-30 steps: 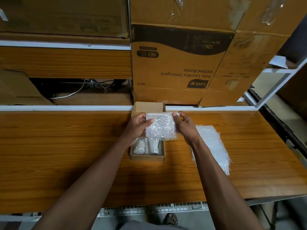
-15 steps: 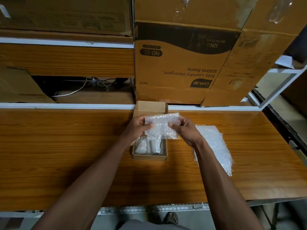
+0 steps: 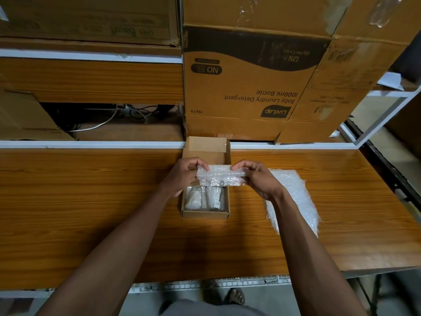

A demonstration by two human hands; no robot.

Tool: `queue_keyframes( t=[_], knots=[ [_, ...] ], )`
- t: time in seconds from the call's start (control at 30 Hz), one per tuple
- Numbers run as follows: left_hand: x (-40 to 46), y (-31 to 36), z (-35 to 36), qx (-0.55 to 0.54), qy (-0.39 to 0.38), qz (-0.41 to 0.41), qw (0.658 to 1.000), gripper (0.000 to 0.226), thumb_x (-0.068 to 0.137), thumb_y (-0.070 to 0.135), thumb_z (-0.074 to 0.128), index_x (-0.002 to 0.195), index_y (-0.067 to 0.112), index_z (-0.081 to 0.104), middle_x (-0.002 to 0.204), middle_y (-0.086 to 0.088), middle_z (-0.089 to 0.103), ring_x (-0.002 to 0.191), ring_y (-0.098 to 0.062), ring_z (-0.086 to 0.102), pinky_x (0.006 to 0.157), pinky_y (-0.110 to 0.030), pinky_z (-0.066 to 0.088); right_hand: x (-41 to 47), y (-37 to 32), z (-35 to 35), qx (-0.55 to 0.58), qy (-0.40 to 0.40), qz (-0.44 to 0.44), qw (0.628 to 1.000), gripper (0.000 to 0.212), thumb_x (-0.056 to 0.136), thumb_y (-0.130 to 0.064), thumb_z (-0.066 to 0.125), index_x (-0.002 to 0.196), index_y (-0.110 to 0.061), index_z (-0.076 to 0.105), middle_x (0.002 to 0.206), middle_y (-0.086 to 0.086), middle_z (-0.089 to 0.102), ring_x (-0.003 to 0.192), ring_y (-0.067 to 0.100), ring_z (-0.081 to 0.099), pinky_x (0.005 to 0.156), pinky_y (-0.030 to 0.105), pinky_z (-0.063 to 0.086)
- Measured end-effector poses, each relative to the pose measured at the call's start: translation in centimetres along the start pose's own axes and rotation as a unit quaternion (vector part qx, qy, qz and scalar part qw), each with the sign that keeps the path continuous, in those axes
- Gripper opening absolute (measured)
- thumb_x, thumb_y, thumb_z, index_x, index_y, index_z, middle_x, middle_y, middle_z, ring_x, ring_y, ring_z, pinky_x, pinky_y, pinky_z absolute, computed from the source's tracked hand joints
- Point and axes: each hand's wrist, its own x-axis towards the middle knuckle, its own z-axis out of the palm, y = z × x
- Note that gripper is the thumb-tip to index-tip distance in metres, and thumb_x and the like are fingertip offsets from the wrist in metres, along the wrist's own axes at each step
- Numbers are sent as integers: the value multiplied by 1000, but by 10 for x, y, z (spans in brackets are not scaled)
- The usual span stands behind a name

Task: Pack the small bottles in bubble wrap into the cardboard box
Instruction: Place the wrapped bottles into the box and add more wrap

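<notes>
Both hands were up over the small cardboard box point(image 3: 205, 214), sharing one folded piece of bubble wrap point(image 3: 220, 177). His left hand point(image 3: 184, 176) pinched its left end between thumb and curled fingers, and his right hand point(image 3: 260, 179) pinched the right end the same way, so the strip stretched flat between them, just above the open box.

Down inside the box lay two small bottles point(image 3: 204, 198) side by side, pale and wrapped in plastic; I could not read the labels. The box's lid flap point(image 3: 206, 144) stood open at the far side, touching the white rail point(image 3: 91, 144) at the back of the wooden table point(image 3: 79, 201). That table had an orange-brown grain with a dull shine. A loose sheet of bubble wrap point(image 3: 293, 199) lay flat on it just right of the box, partly under his right forearm.

Behind the rail, big brown cartons point(image 3: 250, 87) were stacked upside down, one printed with baby laundry detergent lettering. To their left, under a wooden shelf, some cables point(image 3: 107, 119) trailed in the dark gap.
</notes>
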Motion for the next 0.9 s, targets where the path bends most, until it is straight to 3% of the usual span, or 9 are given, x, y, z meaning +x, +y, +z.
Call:
queue_keyframes(
  t=[0.03, 0.1, 0.17, 0.27, 0.4, 0.5, 0.6, 0.7, 0.9],
  knots=[
    [0, -1, -1, 2, -3, 1, 1000, 46, 94, -23, 48, 94, 14, 75, 121, -4, 68, 110, -24, 66, 74, -32, 61, 0, 1, -1, 5, 0, 6, 1000, 35, 109, -11, 43, 111, -12, 79, 109, 35, 67, 82, 35, 38, 74, 48, 39],
    [0, -3, -2, 11, -9, 2, 1000, 44, 96, -21, 49, 94, 14, 75, 123, -4, 67, 113, -22, 65, 71, -28, 58, -1, 0, 0, 38, 3, 17, 999, 40, 107, -15, 40, 110, -9, 79, 107, 26, 72, 87, 39, 44, 84, 58, 41],
    [-1, -5, -3, 10, -13, -4, 1000, 41, 100, -17, 49, 95, 14, 75, 126, -3, 67, 118, -18, 63, 72, -26, 57, -4, -3, 5, 75, 9, 23, 997, 36, 107, -22, 47, 109, -4, 79, 118, 18, 74, 97, 34, 48, 87, 51, 43],
    [-2, -5, -3, -12, -16, -27, 999, 39, 107, -6, 44, 100, 13, 77, 126, 2, 67, 122, -11, 60, 84, -31, 61, -6, -8, 14, 44, 13, 13, 999, 14, 96, -21, 76, 104, -10, 77, 113, 10, 75, 96, 24, 59, 75, 31, 48],
    [-1, -8, -3, -91, -15, -42, 995, 36, 108, 13, 40, 109, 10, 76, 126, -6, 70, 117, -28, 66, 88, -43, 58, 1, -3, 18, 16, 53, -10, 998, 19, 87, -12, 86, 102, -17, 76, 104, 3, 67, 90, 21, 59, 71, 31, 49],
    [2, -13, -1, -118, 1, -32, 992, 23, 103, 28, 60, 122, 20, 69, 134, -10, 63, 119, -34, 64, 93, -54, 59, 4, -4, 22, 40, 54, -12, 998, 32, 87, -8, 86, 113, -17, 70, 105, 3, 64, 86, 17, 61, 67, 29, 51],
    [4, -17, 4, -96, 8, -31, 995, 38, 94, 24, 80, 129, 28, 65, 129, -15, 66, 112, -31, 70, 92, -52, 63, 4, -8, 28, 46, 52, -13, 997, 42, 89, -4, 82, 125, -18, 67, 111, 4, 68, 90, 16, 66, 71, 29, 55],
    [5, -14, 7, -68, 21, -26, 997, 28, 95, 11, 78, 121, 19, 69, 113, -13, 76, 100, -27, 77, 82, -43, 66, 7, -8, 28, 37, 31, -25, 999, 28, 91, -1, 78, 116, -14, 73, 111, 5, 73, 93, 19, 68, 72, 29, 56],
    [6, -8, 6, -37, 40, 6, 999, 18, 96, 3, 72, 111, 13, 75, 115, -8, 75, 96, -22, 77, 73, -32, 63, 9, -5, 25, 2, 39, -44, 998, 9, 96, 0, 72, 99, -8, 75, 98, 2, 73, 80, 10, 62, 68, 25, 53]
  ],
)
